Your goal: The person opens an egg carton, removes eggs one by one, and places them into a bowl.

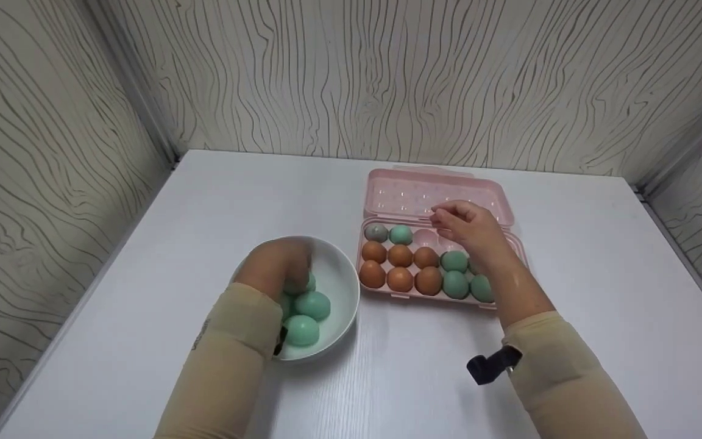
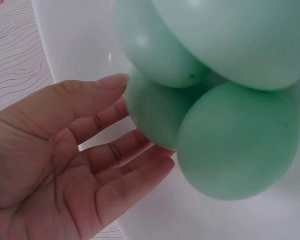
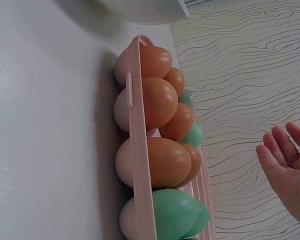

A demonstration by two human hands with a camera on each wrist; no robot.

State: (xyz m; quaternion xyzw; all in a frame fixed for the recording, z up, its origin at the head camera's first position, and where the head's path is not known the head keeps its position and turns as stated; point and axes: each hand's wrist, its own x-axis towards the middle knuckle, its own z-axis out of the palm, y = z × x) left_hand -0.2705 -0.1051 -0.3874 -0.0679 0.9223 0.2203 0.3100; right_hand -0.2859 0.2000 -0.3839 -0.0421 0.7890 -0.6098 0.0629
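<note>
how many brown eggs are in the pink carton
6. Front row from the left: first egg, second egg, third egg. Middle row directly behind them: fourth egg, fifth egg, sixth egg. The right hand covers part of the pink carton, so more may be hidden.

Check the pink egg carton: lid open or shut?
Open: the lid is folded back behind the eggs, leaving them uncovered.

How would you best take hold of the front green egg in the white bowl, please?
Probably round its middle, thumb opposite fingers, coming from above and the person's right: the front green egg is smoothly rounded with its top uncovered, and the white bowl is bare to its right, while another green egg sits just behind.
</note>
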